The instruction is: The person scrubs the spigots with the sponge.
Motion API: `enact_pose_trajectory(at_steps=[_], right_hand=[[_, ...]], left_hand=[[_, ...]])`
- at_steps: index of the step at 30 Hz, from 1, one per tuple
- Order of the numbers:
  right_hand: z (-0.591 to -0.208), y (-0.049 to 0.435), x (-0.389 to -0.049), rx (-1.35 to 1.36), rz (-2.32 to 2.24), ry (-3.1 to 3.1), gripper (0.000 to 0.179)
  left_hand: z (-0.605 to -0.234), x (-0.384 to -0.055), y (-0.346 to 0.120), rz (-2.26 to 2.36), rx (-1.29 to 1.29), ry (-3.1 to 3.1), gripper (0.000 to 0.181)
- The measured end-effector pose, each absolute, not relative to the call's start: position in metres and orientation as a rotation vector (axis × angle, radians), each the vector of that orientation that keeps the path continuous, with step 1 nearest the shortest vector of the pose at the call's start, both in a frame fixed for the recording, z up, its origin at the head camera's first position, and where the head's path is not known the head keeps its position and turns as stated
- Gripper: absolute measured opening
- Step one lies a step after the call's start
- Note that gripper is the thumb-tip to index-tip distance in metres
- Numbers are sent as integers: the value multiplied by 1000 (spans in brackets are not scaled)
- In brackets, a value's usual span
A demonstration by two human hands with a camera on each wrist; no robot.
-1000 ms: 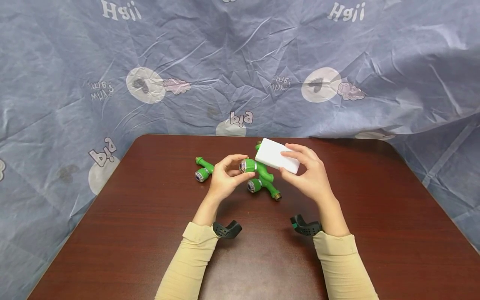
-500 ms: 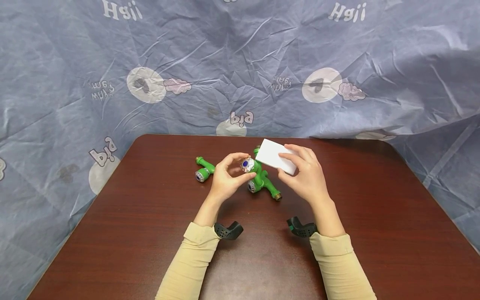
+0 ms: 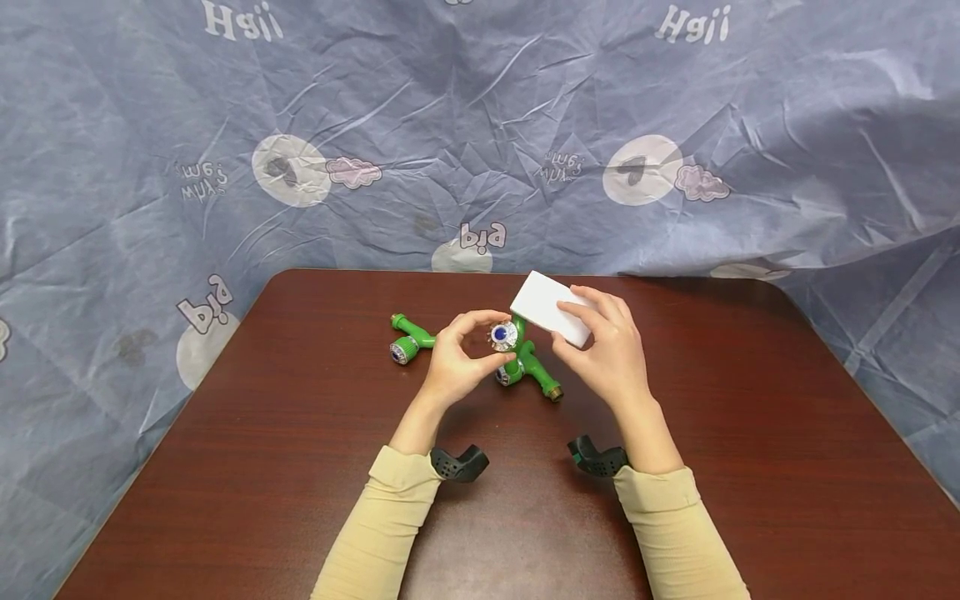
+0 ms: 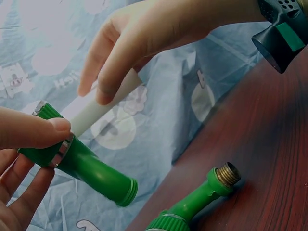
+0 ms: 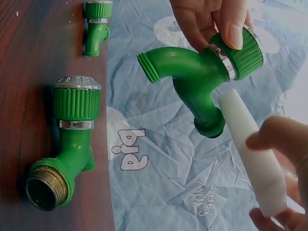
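Note:
My left hand [image 3: 459, 350] pinches a green tap [image 5: 192, 72] by its ribbed knob, between thumb and fingers, above the table. In the head view the knob's silver top with a blue centre faces me. A white sponge [image 3: 543, 304], a flat rectangular block, is gripped by my right hand [image 3: 611, 342], thumb on one side and fingers on the other. Its far end lies right at the tap's inlet end in the right wrist view. Below the held tap, a second green tap [image 3: 542, 381] with a brass thread lies on the table.
Left of my left hand a third green tap [image 3: 407, 343] lies on the dark red-brown table [image 3: 300, 467]. A grey-blue printed cloth [image 3: 480, 125] hangs behind the table's far edge. Each wrist wears a black bracket [image 3: 459, 463].
My left hand has turned the tap, so the knob's top now faces the head camera, and shifted slightly right. My right hand has moved a little left with the sponge.

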State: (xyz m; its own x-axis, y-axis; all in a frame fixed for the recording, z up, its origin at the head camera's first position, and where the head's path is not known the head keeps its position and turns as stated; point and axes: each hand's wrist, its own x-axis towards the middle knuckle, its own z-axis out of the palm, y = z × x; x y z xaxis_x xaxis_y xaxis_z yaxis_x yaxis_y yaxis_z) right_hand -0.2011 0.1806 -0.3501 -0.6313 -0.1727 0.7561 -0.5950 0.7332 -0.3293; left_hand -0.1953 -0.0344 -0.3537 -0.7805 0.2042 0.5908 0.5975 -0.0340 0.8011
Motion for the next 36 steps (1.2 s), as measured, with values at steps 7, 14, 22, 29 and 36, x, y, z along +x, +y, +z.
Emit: enact_pose_trajectory(at_steps=[7,14,22,29,36], right_hand=[[-353,174,-202,602,721,-2220,36],[-354,175,-203,507,784,-2147,36],[-352,177,-202,486,820,-2189,34],[-350,185,-201,560,941,-2309,35],[-350,183,-201,453,983,-2282,33]], left_hand=[[-348,-191,-34,-1841,-883,-1965,46],[-349,-192,-34,-1831,-889,-1960,46],[-351,-193,-35,-1901,-893,-1956,46],[-348,-193,-35,-1929,-839,-1945,49],[-349,-193,-36,-1936,-809,-1926,43]])
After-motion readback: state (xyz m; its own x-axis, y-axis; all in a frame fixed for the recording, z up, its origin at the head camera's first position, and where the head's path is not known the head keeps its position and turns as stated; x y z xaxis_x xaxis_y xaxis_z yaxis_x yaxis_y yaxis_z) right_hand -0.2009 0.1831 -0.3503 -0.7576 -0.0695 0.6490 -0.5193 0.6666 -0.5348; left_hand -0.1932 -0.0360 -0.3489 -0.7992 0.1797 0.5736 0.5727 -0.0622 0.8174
